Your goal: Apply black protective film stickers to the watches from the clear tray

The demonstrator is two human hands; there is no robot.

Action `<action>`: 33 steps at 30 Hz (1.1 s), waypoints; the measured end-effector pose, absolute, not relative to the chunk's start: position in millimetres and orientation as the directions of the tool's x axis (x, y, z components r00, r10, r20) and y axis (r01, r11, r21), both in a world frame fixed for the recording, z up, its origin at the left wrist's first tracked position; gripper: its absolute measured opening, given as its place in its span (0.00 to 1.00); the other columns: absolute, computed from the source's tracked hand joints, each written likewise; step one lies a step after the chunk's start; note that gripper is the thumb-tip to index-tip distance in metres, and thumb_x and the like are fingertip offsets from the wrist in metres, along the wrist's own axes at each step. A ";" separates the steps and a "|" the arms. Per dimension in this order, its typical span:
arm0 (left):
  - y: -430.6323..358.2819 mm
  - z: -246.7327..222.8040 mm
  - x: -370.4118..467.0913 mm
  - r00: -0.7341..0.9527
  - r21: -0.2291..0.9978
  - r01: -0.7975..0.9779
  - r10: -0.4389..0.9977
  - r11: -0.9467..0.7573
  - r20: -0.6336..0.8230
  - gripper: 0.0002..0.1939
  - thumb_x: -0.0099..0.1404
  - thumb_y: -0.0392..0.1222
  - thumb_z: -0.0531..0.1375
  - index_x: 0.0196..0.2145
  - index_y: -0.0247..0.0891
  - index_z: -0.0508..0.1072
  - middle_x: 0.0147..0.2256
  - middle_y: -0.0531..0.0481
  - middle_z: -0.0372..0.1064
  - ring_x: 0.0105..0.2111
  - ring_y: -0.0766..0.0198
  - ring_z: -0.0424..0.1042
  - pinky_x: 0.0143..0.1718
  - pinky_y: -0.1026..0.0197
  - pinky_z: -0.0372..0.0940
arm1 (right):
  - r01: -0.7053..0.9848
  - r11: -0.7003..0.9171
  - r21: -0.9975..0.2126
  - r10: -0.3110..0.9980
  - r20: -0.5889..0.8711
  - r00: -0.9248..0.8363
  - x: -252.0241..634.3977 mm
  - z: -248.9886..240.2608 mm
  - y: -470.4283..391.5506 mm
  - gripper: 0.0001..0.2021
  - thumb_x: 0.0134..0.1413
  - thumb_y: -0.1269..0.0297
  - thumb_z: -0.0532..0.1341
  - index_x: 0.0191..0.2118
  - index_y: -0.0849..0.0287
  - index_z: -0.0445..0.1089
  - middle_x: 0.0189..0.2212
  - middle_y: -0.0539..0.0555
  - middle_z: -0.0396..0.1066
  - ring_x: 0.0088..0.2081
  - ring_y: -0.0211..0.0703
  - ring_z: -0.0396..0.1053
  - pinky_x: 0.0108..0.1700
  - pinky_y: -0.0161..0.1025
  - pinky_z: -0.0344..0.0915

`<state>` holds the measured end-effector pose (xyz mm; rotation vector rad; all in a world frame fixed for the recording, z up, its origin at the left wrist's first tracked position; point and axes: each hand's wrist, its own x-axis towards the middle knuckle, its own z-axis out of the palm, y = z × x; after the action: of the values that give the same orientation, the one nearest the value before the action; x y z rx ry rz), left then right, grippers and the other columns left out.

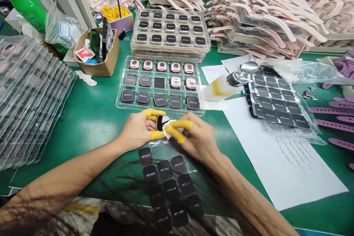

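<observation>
My left hand [138, 129], with yellow finger covers, holds a small watch case [160, 122] with a dark face by its edges. My right hand [195, 134], also in yellow finger covers, pinches a white cloth [168, 129] against the watch's face. Just beyond my hands lies a clear tray [118, 99] of watches, some showing pink cases and others covered with black squares; one middle slot shows only a dark bottom. Below my hands, a clear sheet [190, 166] carries several black printed stickers [165, 169].
Stacked trays [27, 107] stand left, near a cardboard box [103, 67]. More trays [170, 49] and pink straps [249, 11] sit behind. On the right are a dispenser bottle [221, 87], black sticker sheets [276, 99], white paper [287, 166] and purple straps [334, 125].
</observation>
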<state>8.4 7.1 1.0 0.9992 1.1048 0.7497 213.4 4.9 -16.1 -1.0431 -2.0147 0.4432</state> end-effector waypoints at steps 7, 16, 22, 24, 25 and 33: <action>5.5 2.8 10.7 0.276 0.923 -0.013 0.889 0.385 -0.366 0.32 0.46 0.30 0.77 0.51 0.35 0.78 0.35 0.50 0.80 0.31 0.67 0.77 0.39 0.62 0.74 | 0.629 0.493 -0.601 0.823 0.557 -0.112 207.2 -19.0 5.5 0.07 0.65 0.62 0.67 0.35 0.55 0.76 0.29 0.49 0.71 0.28 0.37 0.66 0.29 0.36 0.60; 13.2 1.9 7.4 0.225 0.883 -0.231 0.905 0.408 -0.360 0.35 0.40 0.28 0.79 0.47 0.35 0.77 0.38 0.52 0.80 0.33 0.68 0.76 0.43 0.61 0.74 | 0.869 0.296 -0.397 0.852 0.521 -0.052 220.3 -8.2 -1.9 0.12 0.69 0.53 0.61 0.43 0.54 0.78 0.37 0.58 0.74 0.41 0.54 0.72 0.40 0.50 0.69; 32.7 5.8 -7.9 0.165 0.741 -0.613 0.962 0.274 -0.219 0.27 0.46 0.29 0.78 0.44 0.37 0.79 0.37 0.54 0.81 0.36 0.67 0.77 0.43 0.61 0.73 | 0.723 0.538 -0.434 0.841 0.332 -0.427 170.2 -16.3 -31.2 0.14 0.66 0.53 0.66 0.52 0.54 0.74 0.43 0.58 0.78 0.43 0.56 0.71 0.43 0.52 0.71; 38.5 6.6 -13.9 0.131 0.738 -0.641 0.977 0.211 -0.166 0.26 0.45 0.29 0.78 0.43 0.38 0.80 0.37 0.54 0.81 0.35 0.67 0.77 0.39 0.63 0.73 | 0.738 0.510 -0.442 0.859 0.299 -0.415 157.0 -23.6 -31.2 0.15 0.65 0.54 0.68 0.52 0.55 0.75 0.41 0.56 0.79 0.43 0.56 0.70 0.43 0.52 0.69; 41.0 6.2 -16.5 0.115 0.738 -0.648 0.982 0.187 -0.148 0.27 0.45 0.29 0.79 0.43 0.38 0.80 0.37 0.54 0.81 0.35 0.68 0.77 0.37 0.64 0.72 | 0.742 0.492 -0.456 0.870 0.289 -0.399 153.6 -26.2 -30.1 0.15 0.64 0.55 0.69 0.52 0.55 0.75 0.40 0.55 0.80 0.41 0.55 0.70 0.43 0.51 0.68; 46.0 -2.0 -19.1 0.117 0.718 -0.673 0.984 0.178 -0.134 0.26 0.46 0.30 0.78 0.43 0.37 0.80 0.39 0.52 0.81 0.35 0.68 0.79 0.36 0.66 0.72 | 0.756 0.546 -0.361 0.811 0.453 -0.370 158.0 -28.5 -32.5 0.05 0.68 0.62 0.67 0.44 0.56 0.77 0.34 0.50 0.82 0.36 0.47 0.74 0.41 0.45 0.61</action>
<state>-19.1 46.0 -2.0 0.5631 0.6844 1.3105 158.0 -32.5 -28.5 -1.2581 -2.1929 0.1213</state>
